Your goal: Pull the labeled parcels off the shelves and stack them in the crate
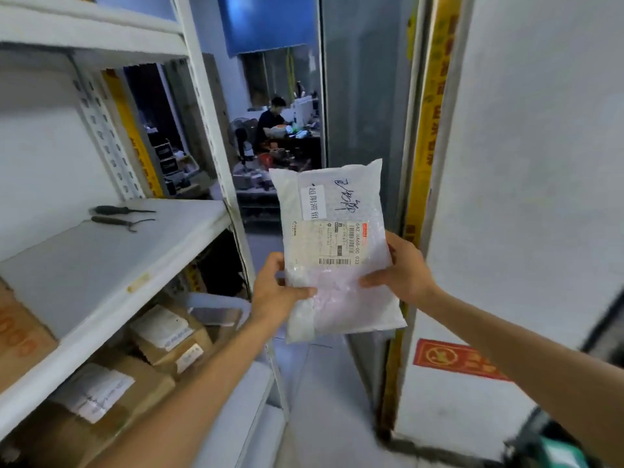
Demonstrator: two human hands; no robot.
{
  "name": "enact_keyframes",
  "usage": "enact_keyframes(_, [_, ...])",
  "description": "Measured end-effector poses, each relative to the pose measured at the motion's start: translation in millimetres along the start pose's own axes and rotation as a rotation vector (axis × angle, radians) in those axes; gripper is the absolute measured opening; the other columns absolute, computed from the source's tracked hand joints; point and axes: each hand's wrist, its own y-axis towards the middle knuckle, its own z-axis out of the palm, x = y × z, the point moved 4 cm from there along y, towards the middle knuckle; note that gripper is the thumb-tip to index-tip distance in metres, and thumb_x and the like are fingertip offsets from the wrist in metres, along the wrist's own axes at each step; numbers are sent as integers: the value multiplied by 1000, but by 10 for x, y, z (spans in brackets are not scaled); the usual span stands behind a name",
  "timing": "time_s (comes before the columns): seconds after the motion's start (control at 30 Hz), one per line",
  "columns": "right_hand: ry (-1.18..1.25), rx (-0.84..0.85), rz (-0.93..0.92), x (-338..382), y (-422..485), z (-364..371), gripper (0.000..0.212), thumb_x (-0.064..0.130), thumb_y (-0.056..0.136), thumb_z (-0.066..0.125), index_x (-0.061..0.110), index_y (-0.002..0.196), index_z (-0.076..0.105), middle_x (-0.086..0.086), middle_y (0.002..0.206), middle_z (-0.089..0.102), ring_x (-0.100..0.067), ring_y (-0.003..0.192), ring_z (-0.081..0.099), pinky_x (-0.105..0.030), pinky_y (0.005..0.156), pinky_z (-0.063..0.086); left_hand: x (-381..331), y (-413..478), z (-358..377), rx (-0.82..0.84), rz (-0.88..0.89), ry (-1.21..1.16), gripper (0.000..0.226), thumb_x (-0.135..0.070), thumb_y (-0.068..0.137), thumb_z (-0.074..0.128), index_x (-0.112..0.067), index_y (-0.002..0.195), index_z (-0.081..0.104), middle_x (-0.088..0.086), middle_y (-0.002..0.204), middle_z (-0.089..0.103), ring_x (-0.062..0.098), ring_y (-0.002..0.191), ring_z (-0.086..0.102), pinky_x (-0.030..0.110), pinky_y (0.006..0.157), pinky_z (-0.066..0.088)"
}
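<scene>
A white bubble-wrap parcel (334, 244) with a shipping label, a barcode and handwriting is held upright in front of me, off the shelves. My left hand (275, 290) grips its lower left edge, thumb across the front. My right hand (401, 268) grips its lower right edge, thumb on the front as well. The white metal shelf unit (111, 265) stands at my left. On its lower shelf lie several cardboard parcels (169, 336) with white labels. No crate shows clearly; a dark and green object (553, 447) sits blurred at the bottom right corner.
Two dark hand tools (121, 216) lie on the middle shelf. A white wall (526, 197) with a red sign (456, 359) closes the right side. Straight ahead, a narrow gap opens onto a room where a person (271, 121) sits at a cluttered desk.
</scene>
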Motion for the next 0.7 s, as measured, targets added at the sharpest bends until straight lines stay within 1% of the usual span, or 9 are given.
enact_keyframes(0.07, [-22,-99,69,-109,-288,-205,72,3,57,90,22,118,58,9,106,65,-15,95,61,-24,76,54,15,-54,243,116,8,18,56,-1,59,88,-19,99,52,-5,100,64,16,91,62,37,74,56])
enact_keyframes(0.1, [-34,-144,105,-189,-438,-316,72,3,54,90,22,116,59,8,104,67,-17,93,63,-24,72,54,29,-107,379,167,14,20,56,-1,59,88,-23,95,52,-7,96,63,15,87,62,35,70,55])
enact_keyframes(0.17, [-48,-236,172,-364,-732,-562,74,2,48,91,22,113,62,6,102,71,-20,94,66,-33,76,57,38,-222,681,261,37,9,55,-1,58,88,-25,91,51,-11,88,62,13,80,60,35,67,53])
enact_keyframes(0.27, [-63,-353,268,-599,-1222,-930,74,-1,48,91,27,110,61,6,99,72,-20,94,67,-35,78,57,-2,-466,1205,413,60,-14,55,0,59,88,-13,100,53,-6,91,64,9,78,60,33,67,53])
enact_keyframes(0.33, [-86,-441,315,-725,-1563,-1186,74,-1,46,90,31,108,63,6,96,73,-20,93,68,-40,79,58,-33,-645,1584,519,77,-46,56,1,58,88,-9,102,53,-1,94,65,11,80,60,24,63,53])
enact_keyframes(0.4, [-118,-535,365,-836,-1925,-1452,73,-4,46,89,29,106,64,5,95,74,-20,92,68,-43,80,58,-94,-824,1979,626,101,-54,57,-1,58,88,-11,101,53,-3,96,64,11,80,61,17,59,52])
enact_keyframes(0.53, [-150,-732,459,-993,-2649,-2001,73,-4,51,87,23,113,63,10,99,71,-16,93,66,-36,80,57,-311,-1221,2845,838,151,-45,55,-4,58,89,-18,96,52,-5,96,63,18,79,65,36,65,58])
enact_keyframes(0.6, [-190,-853,501,-1049,-3019,-2313,73,-1,53,88,22,117,62,9,102,71,-15,95,65,-38,82,57,-470,-1490,3332,959,196,-65,55,-4,57,89,-18,95,51,-5,95,63,19,81,66,36,66,57])
enact_keyframes(0.7, [-195,-951,531,-1144,-3355,-2620,66,-2,57,86,26,112,64,11,102,70,-15,98,66,-44,83,58,-636,-1730,3808,1065,216,-101,57,-5,60,89,-17,101,50,-7,98,61,18,86,64,35,70,57])
